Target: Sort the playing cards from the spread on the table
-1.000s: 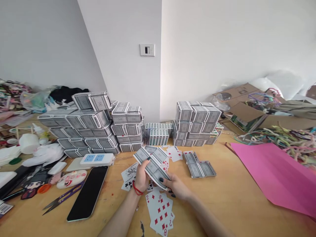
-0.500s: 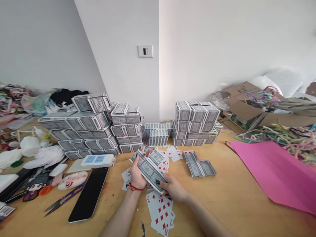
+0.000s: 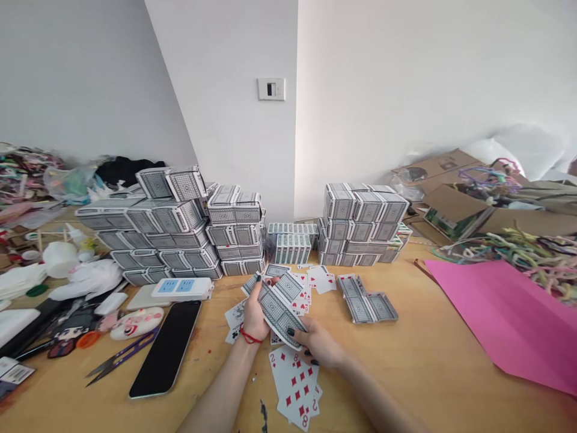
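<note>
Between my hands is a piece of playing cards, grey patterned backs up, slanting down to the right. My left hand grips its upper left end, thumb on top. My right hand pinches the lower right end, dark-nailed thumb on top. Loose diamond cards lie face up on the table just below. Heart cards and a face-down card show beyond my fingers. Club cards lie partly hidden left of my left hand. To the right sits a stepped assembly of cards.
Stacked card-covered blocks stand at the back left, with more blocks at the back right. A phone, scissors and a power strip lie left. Pink paper and a cardboard box are at right.
The view has shifted slightly. Both hands still hold the cards in nearly the same pose, and the piece looks a little more bent at its lower end.
</note>
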`<state>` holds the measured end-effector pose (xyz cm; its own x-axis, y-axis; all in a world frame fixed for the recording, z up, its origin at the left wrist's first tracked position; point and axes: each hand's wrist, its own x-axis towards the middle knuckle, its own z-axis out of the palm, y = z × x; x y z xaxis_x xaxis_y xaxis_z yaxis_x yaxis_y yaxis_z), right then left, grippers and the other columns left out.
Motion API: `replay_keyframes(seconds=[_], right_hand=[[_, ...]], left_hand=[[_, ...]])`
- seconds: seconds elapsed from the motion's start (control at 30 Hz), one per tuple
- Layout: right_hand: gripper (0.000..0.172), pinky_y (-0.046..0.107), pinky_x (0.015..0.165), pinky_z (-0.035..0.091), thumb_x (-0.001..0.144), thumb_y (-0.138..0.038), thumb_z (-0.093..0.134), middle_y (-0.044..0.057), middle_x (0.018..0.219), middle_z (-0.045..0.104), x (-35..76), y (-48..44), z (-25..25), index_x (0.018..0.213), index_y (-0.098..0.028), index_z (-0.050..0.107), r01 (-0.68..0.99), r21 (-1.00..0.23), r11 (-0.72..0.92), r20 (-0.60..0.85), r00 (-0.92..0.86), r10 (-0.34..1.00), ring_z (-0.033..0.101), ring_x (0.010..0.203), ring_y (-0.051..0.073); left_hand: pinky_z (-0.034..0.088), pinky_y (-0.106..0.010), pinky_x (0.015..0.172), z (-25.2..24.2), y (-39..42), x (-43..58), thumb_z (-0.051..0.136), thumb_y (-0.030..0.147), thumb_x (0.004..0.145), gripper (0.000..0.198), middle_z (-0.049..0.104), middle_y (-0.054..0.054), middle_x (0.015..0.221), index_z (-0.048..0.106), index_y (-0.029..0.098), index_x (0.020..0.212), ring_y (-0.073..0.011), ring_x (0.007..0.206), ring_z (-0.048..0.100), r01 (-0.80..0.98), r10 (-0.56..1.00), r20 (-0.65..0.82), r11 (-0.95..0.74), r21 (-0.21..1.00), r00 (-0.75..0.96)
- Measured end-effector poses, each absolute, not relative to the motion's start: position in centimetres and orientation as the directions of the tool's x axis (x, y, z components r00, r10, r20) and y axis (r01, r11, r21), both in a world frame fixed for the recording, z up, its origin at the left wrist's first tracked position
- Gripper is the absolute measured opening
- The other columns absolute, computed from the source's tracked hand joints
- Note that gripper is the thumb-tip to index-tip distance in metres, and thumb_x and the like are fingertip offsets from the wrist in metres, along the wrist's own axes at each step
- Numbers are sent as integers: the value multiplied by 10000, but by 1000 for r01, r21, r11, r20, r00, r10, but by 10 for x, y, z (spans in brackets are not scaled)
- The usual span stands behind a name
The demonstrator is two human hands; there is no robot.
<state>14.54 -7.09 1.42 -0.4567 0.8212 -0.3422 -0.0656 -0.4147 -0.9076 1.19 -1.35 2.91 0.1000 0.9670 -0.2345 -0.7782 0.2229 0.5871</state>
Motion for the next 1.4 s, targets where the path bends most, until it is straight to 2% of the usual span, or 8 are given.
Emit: replay_keyframes(seconds=[0.37,0.57,0.67,0.77,0.97,1.2,1.3,1.4], right_hand=[[312,152,264,181,653,-439,569,-117,409,356,146,-71,11,656,-200,368,-106,-922,-371,-283,-468,837,262,269,22],[331,228,388,415,784,-490,377,-5,560,581,144,-75,9,835,-171,449,-15,-980,-200,-176,-416,892,555,436,133],[287,302,575,488,839,-296,318,41,776,612,149,-75,13,1039,-184,491,184,-978,103,53,-256,965,582,603,146],[469,386,810,430,773,-82,322,71,1059,538,156,-73,17,1197,-250,428,469,-801,372,325,-181,928,516,929,203],[660,453,867,365,669,9,377,79,1202,394,158,-72,14,1261,-280,346,732,-602,319,358,-110,927,389,1028,251],[613,406,909,345,693,-228,549,78,1177,413,160,-72,11,1263,-246,327,402,-874,273,276,-51,960,412,1052,234],[543,306,721,457,730,-313,528,68,1017,521,162,-67,8,1232,-212,347,15,-996,92,92,22,995,537,835,168],[351,205,461,418,710,-364,566,26,739,584,164,-62,7,985,-152,514,-244,-962,-121,-102,-89,991,518,523,96]], left_hand=[[471,-291,730,30,-13,12,510,306,743,193,662,-34,805,618,146,747,-171,777,610,-806,961,-246,243,540,125],[406,-347,865,30,-14,8,462,386,784,310,609,-45,1072,585,198,998,-208,1029,524,-822,965,-164,261,506,204],[326,-372,944,27,-13,5,384,465,803,447,498,-60,1230,484,216,1161,-217,1167,399,-829,946,-60,309,466,319],[237,-390,998,24,-12,2,306,508,813,530,405,-64,1310,387,218,1249,-227,1243,274,-836,915,38,349,423,401],[133,-406,1034,25,-15,1,270,678,708,773,283,-82,1376,281,193,1310,-262,1282,146,-834,856,184,387,394,484],[286,-360,979,19,-14,3,389,192,828,377,568,-66,1128,442,206,1201,-216,1124,450,-752,859,-44,469,464,509],[352,-348,932,15,-8,2,403,147,812,317,635,-50,964,521,185,1104,-206,1024,533,-778,882,-101,456,432,461],[378,-348,909,12,-4,1,419,105,786,252,653,-63,872,583,143,973,-212,976,563,-778,871,-158,488,396,465]])
